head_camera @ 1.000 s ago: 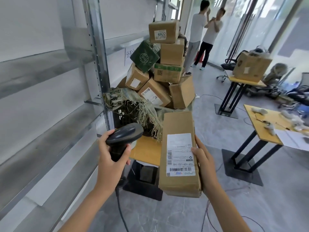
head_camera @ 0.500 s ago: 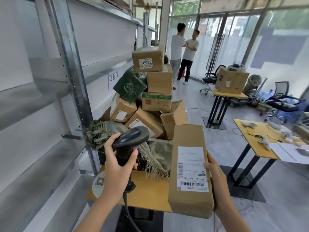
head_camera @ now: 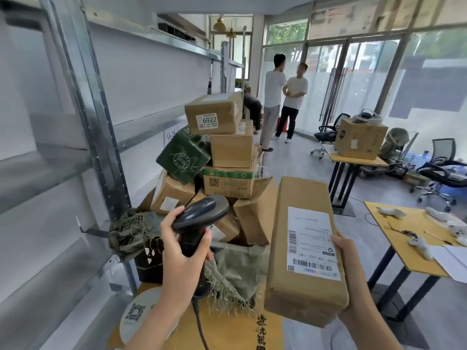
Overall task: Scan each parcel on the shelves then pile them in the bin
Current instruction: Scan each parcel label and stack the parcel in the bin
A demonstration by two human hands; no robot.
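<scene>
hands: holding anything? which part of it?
Both. The left hand grips the barcode scanner by its handle, below the head. The right hand holds the long cardboard parcel by its lower right edge, label facing the camera.

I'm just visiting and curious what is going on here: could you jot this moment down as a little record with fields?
Left hand: grips a black barcode scanner
Right hand: holds a long brown parcel, label facing up
Bin: black, lined with a green sack, heaped with boxes
Top of heap: box marked 6922
Odd one out: dark green box
Background: two people standing by glass doors
</scene>
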